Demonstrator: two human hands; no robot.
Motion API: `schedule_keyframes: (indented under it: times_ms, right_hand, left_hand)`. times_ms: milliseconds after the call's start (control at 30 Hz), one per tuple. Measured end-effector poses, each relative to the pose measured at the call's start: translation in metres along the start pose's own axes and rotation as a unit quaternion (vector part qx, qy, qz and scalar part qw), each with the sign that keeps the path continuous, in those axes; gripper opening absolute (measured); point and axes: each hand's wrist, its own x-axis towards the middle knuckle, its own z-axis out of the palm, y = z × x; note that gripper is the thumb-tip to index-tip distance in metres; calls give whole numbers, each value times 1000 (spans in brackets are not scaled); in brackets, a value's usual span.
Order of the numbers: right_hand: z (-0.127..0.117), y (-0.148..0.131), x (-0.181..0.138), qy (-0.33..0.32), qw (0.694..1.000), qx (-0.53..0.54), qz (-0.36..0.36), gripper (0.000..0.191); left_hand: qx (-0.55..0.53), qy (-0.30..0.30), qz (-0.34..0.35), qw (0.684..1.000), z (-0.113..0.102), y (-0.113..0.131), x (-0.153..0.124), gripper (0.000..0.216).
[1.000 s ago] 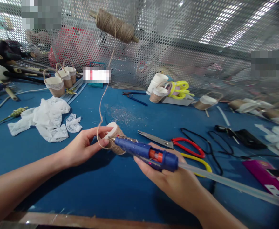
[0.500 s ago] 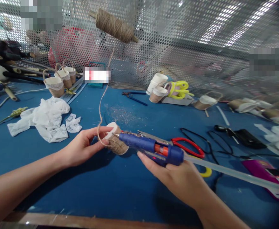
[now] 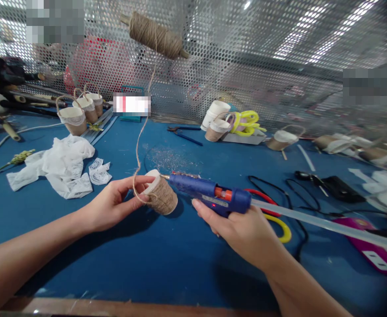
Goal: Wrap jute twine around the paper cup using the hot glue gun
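Note:
A small white paper cup [image 3: 163, 196] wrapped in brown twine lies tilted in my left hand [image 3: 116, 203], pinched at its rim between thumb and fingers. The loose twine [image 3: 137, 152] passes over those fingers and runs up to a spool [image 3: 156, 36] on a stick against the mesh. My right hand [image 3: 243, 233] grips a blue glue gun [image 3: 210, 193], its red light on and a long clear glue stick [image 3: 312, 219] sticking out behind. The gun's metal nozzle points left, close to the cup's upper side; whether it touches I cannot tell.
Scissors with red and yellow handles [image 3: 284, 229] lie under the gun. Black cables, a purple power strip [image 3: 375, 251] and pliers [image 3: 187, 133] are on the blue table [image 3: 130, 268]. White lace [image 3: 64, 163] lies left; finished little buckets [image 3: 72, 121] stand behind it.
The glue gun has shifted slightly right and up, its nozzle drawing away from the twine near the cup's rim. My left hand still holds the cup in nearly the same place.

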Motion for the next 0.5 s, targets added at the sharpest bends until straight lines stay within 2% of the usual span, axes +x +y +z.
schedule_keyframes:
  times_ms: [233, 500]
  right_hand:
    - [-1, -6, 5, -24, 992, 91, 81, 34]
    - [-5, -7, 2, -30, 992, 92, 83, 30]
  left_hand:
    - [0, -6, 13, 1000, -2, -2, 0, 39]
    - [3, -10, 9, 1000, -2, -2, 0, 38]
